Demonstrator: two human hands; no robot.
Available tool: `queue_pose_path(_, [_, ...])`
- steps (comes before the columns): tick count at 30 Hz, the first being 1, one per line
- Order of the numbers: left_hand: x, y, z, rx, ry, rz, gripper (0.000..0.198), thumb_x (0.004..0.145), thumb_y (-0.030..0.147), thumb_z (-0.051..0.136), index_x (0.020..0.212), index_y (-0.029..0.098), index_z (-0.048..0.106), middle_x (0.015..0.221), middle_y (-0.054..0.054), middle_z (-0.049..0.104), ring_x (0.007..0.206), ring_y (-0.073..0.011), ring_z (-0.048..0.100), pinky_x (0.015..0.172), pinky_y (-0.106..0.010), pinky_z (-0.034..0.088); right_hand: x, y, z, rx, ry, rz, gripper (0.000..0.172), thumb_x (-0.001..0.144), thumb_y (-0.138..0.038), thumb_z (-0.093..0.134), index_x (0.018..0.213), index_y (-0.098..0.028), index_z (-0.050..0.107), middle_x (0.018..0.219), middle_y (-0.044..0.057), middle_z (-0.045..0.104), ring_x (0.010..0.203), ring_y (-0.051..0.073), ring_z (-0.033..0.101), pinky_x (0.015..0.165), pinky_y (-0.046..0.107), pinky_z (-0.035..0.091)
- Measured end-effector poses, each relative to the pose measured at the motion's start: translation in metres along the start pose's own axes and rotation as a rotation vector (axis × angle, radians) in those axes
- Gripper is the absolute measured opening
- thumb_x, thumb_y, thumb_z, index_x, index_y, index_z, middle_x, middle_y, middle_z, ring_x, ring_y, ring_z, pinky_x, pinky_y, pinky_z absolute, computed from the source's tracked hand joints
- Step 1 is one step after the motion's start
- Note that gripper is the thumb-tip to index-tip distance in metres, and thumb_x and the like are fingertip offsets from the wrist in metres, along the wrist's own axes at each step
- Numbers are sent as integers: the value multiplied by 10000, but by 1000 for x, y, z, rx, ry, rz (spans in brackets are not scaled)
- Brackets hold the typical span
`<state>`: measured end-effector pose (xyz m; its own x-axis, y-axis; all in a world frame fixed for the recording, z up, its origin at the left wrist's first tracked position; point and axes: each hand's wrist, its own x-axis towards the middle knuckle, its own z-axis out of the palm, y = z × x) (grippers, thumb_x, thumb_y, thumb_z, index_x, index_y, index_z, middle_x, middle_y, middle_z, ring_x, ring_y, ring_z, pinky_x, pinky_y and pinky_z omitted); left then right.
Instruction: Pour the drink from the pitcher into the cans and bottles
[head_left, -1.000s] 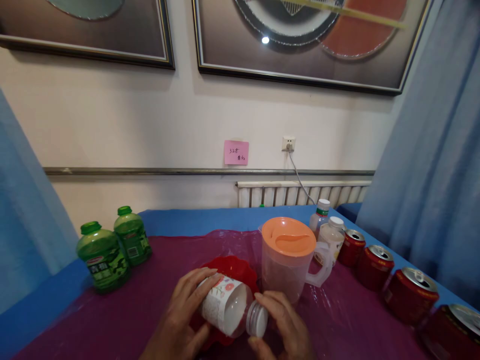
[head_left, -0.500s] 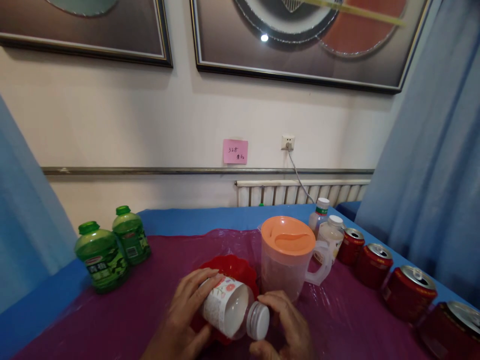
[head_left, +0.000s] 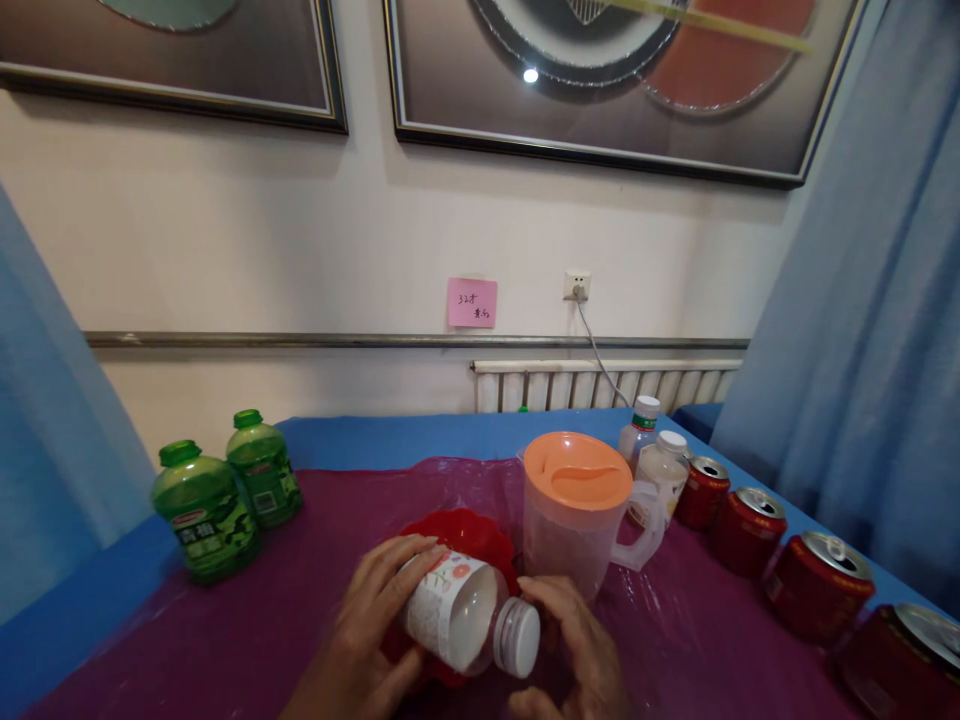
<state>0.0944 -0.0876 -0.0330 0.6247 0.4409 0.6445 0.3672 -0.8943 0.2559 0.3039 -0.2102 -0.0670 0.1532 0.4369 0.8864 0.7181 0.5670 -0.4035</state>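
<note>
A clear plastic bottle (head_left: 471, 612) with a white floral label lies tilted on its side, its white cap (head_left: 519, 638) pointing right. My left hand (head_left: 375, 625) is wrapped round the bottle's body from the left. Beside the cap, my right hand (head_left: 574, 650) is open, thumb and index finger apart; whether the index fingertip touches the cap I cannot tell. Under the bottle sits a red bowl (head_left: 457, 530) with a wavy rim, partly hidden by the bottle and my hands. Just behind my right hand stands a clear pitcher (head_left: 566, 555) with an orange lid (head_left: 577, 470).
Two green bottles (head_left: 214, 530) stand at the left. At the right is a row of several red cans (head_left: 819, 585), with two white-capped bottles (head_left: 660, 470) behind the pitcher's handle. Purple plastic sheeting (head_left: 322, 530) covers part of the blue tabletop (head_left: 352, 440).
My right thumb has drawn slightly away from the cap, widening the gap between thumb and index finger. My left hand and the bottle look nearly the same.
</note>
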Motion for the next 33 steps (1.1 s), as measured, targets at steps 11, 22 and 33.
queue_pose_path(11, [0,2,0,-58,-34,-19,610,801,190,663,1371,337,504,1380,-43,601,1301,-265,514,1130,-421,424,-7,3,1,29,-43,27,442,984,-511,550,1329,-238,505,1053,81,666,922,216,701,767,287,601])
queue_pose_path(22, [-2,-2,2,-65,-22,-52,597,810,220,675,1372,339,513,1390,-44,596,1308,-280,509,1125,-431,429,-2,0,-3,-27,-55,-17,456,1005,-533,515,1343,-227,526,1092,99,655,940,201,709,743,240,605])
queue_pose_path(33, [0,-4,2,-77,-11,-70,574,805,224,683,1352,325,539,1381,-59,600,1301,-289,519,1129,-457,424,3,-2,-5,-41,-56,-54,399,1035,-430,494,1371,-216,508,1118,99,625,971,187,686,764,229,598])
